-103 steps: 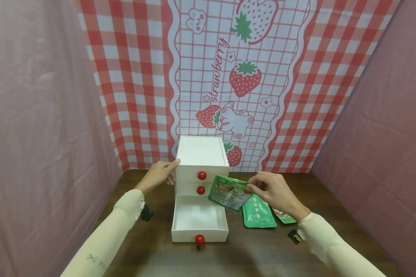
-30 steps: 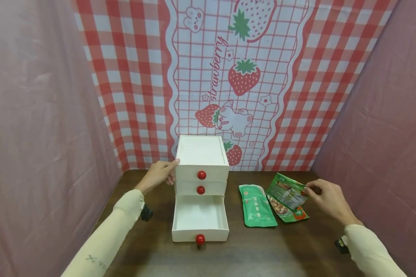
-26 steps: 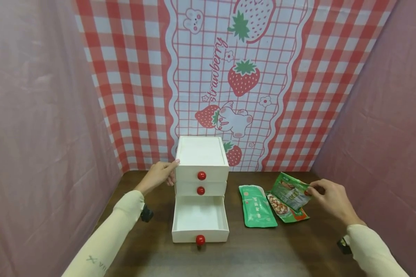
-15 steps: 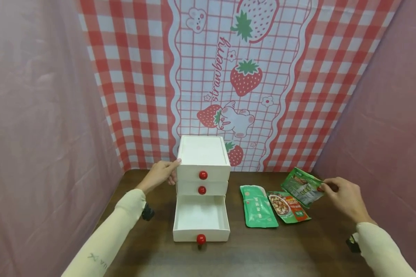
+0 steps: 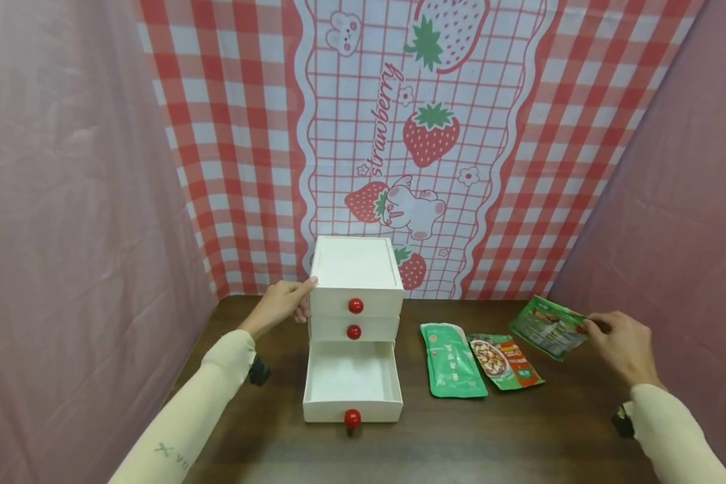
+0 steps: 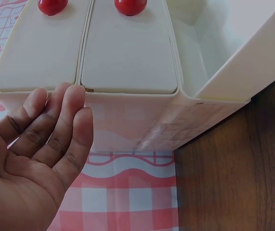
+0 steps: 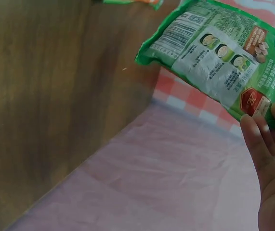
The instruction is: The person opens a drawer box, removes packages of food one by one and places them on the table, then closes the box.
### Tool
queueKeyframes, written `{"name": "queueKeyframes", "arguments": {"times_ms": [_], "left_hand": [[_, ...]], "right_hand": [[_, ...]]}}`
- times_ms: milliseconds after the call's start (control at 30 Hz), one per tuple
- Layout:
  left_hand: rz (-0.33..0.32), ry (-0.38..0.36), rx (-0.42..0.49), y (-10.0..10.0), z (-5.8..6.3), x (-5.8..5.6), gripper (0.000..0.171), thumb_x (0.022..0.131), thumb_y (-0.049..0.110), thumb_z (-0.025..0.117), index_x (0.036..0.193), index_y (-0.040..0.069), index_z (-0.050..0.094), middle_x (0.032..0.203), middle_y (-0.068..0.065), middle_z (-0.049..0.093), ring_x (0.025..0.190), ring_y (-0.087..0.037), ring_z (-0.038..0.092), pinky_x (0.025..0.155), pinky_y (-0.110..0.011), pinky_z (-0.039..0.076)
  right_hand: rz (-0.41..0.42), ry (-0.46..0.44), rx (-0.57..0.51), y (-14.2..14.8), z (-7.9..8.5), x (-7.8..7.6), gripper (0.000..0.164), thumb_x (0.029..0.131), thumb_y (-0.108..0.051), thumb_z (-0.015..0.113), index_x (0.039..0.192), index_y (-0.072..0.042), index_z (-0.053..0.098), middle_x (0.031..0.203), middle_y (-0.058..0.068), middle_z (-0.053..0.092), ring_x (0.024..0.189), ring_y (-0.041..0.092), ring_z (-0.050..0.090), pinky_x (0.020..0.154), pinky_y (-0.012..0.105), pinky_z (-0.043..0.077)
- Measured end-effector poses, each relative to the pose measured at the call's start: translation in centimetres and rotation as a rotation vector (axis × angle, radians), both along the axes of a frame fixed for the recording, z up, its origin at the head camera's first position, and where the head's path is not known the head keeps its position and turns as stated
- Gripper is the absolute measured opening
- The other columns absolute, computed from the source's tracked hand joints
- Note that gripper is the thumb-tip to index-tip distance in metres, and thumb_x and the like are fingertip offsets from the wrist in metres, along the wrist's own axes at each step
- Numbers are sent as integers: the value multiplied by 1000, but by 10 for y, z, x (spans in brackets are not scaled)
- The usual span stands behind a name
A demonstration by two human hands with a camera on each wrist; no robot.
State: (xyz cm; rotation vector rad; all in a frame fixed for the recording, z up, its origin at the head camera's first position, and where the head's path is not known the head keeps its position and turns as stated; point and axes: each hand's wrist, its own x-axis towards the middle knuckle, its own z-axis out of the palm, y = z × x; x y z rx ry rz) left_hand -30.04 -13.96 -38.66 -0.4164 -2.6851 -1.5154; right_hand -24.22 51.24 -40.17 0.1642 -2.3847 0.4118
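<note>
My right hand (image 5: 626, 346) pinches the corner of a green food packet (image 5: 547, 327) between thumb and fingers, at the table's right side. Barcode, small pictures and print on this packet (image 7: 219, 55) show in the right wrist view. On the left, my left hand (image 5: 280, 306) touches the upper left edge of a small white drawer cabinet (image 5: 357, 265) with its thumb. Its loosely bent fingers (image 6: 74, 130) lie along the cabinet's side in the left wrist view. The bottom drawer (image 5: 353, 376) is pulled out and holds nothing; the upper two are closed.
A plain green pouch (image 5: 454, 363) lies right of the cabinet. Beside it lies a green and red packet (image 5: 505, 361) with a food picture. Red knobs (image 5: 353, 418) stick out from the drawers. Pink cloth (image 5: 659, 202) walls both sides, and a checked strawberry cloth (image 5: 429, 134) hangs behind.
My right hand has carried the green packet from in front of the cabinet to the right, past the two lying packets. My left hand has stayed at the cabinet's edge.
</note>
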Motion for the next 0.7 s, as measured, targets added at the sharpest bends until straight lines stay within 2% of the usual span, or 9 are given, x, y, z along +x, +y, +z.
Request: {"name": "queueKeyframes", "arguments": {"times_ms": [400, 700], "left_hand": [[14, 4, -3, 1, 3, 0, 74, 100, 68, 50, 74, 3, 73, 71, -8, 72, 65, -23, 71, 61, -33, 59], [2, -9, -1, 1, 3, 2, 73, 101, 67, 49, 75, 3, 73, 73, -9, 73, 68, -26, 72, 62, -34, 60]], "right_hand": [[-55, -36, -12, 20, -22, -4, 13, 89, -6, 71, 92, 6, 76, 95, 34, 68, 89, 55, 63, 81, 67, 41], [-82, -80, -62, 26, -41, -5, 6, 85, 5, 71, 88, 4, 76, 85, 26, 72, 84, 52, 64, 81, 65, 39]]}}
